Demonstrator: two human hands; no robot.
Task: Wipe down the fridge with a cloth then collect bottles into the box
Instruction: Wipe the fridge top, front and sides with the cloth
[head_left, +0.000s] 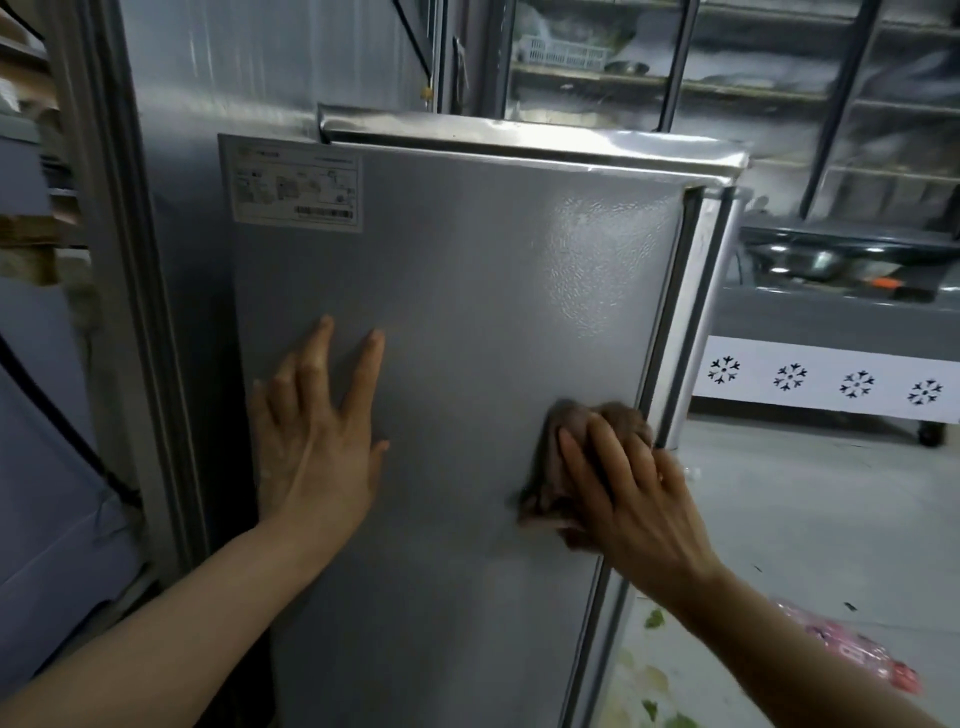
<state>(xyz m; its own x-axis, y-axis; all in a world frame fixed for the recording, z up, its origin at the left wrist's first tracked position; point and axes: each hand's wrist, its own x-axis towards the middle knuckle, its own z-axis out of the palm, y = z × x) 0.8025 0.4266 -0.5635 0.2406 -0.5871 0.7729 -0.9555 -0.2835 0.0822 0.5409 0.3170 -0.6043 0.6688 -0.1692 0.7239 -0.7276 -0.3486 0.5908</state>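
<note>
A grey fridge fills the middle of the head view, its flat side panel facing me, with a white label at the upper left. My left hand lies flat on the panel, fingers spread, holding nothing. My right hand presses a crumpled brown cloth against the panel near its right edge. The cloth is blurred. No bottles or box can be made out.
A metal wall and door frame stand close on the left. Behind the fridge are shelves with a white basket. A chest freezer with snowflake marks stands at the right. Pink plastic packaging lies low on the right.
</note>
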